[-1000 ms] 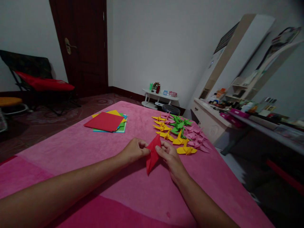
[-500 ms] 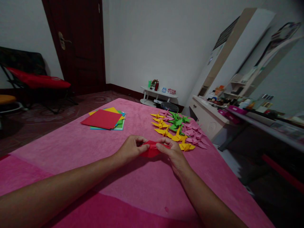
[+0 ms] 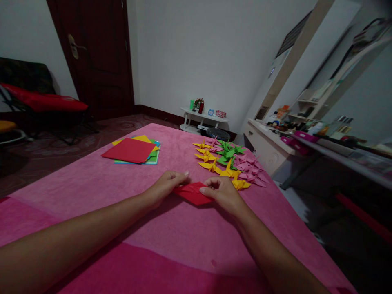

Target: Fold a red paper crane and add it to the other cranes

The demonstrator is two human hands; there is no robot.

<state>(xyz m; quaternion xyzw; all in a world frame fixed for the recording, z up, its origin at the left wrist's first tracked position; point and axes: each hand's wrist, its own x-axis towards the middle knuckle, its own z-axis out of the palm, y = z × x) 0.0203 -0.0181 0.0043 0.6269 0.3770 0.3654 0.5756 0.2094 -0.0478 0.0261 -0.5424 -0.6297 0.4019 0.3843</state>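
2 bare hands meet over a small folded piece of red paper (image 3: 191,192) that lies flat on the pink terry cloth covering the table (image 3: 101,192), just in front of the person. The left hand (image 3: 167,184) is curled, its fingertips (image 3: 183,176) pinning the paper's left corner to the cloth. The right hand (image 3: 222,192) is closed on the right edge, with the thumb on top and the bent fingers behind it. Held from both sides like this, the paper cannot slide on the soft cloth, and its layers lie pressed together.

Just beyond the right hand, rows of small folded paper birds sit grouped by colour: yellow ones (image 3: 211,165) nearest the red paper, green ones (image 3: 228,153) behind them, and pink ones (image 3: 249,169) toward the table's right edge. They are near the hands but clear of the spot where the red paper lies. Well to the left lies a loose stack of square coloured sheets (image 3: 131,150), with a red sheet on top and yellow, green and blue corners showing beneath.

Beyond the table stand a dark wooden door (image 3: 98,61), a folding chair with a red cushion (image 3: 43,102), a low white shelf holding small items (image 3: 203,116), a tall white cabinet-like unit (image 3: 288,69) and a cluttered desk (image 3: 306,139).

0 words or brand marks can be read: the room is dim, and the packages on the shelf and desk are too small and blurred.
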